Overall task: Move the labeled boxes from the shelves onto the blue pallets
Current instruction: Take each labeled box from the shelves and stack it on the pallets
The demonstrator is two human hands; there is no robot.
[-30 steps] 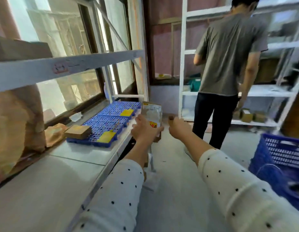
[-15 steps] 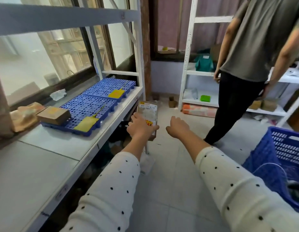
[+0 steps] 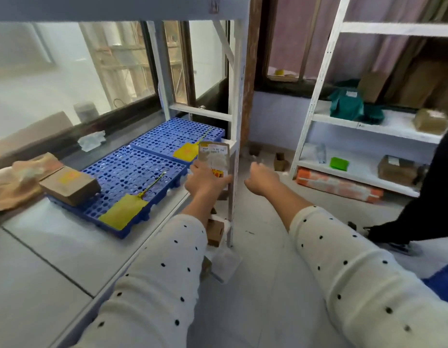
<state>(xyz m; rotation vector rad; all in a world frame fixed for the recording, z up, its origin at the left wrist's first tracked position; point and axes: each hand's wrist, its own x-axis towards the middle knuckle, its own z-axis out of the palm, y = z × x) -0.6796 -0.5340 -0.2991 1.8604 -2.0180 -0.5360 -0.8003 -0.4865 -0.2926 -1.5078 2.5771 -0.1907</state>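
Here, on the white shelf [image 3: 54, 247] at the left, two blue perforated pallets [image 3: 132, 177] lie end to end. The near one bears a brown cardboard box [image 3: 71, 187] with a yellow label at its left corner and a yellow tag [image 3: 123, 212] on its front edge; the far pallet [image 3: 177, 134] bears only a second yellow tag [image 3: 185, 153]. The left hand [image 3: 205, 183] grips a flat labeled box [image 3: 214, 160], fingers curled round its lower part, holding it upright just beside the shelf's white post [image 3: 234, 146], near the seam between the pallets. The right hand [image 3: 261, 178] hangs in the air, fingers loosely curled, holding nothing. On the white rack [image 3: 368, 126] at the right sit a green bag [image 3: 346, 105], a green packet [image 3: 339, 163] and brown parcels [image 3: 396, 170]. Since half a second ago the view has closed in on the pallets, the held box sits higher against the post, and the other person has slipped to the right edge, only a dark leg [image 3: 418, 217] showing.
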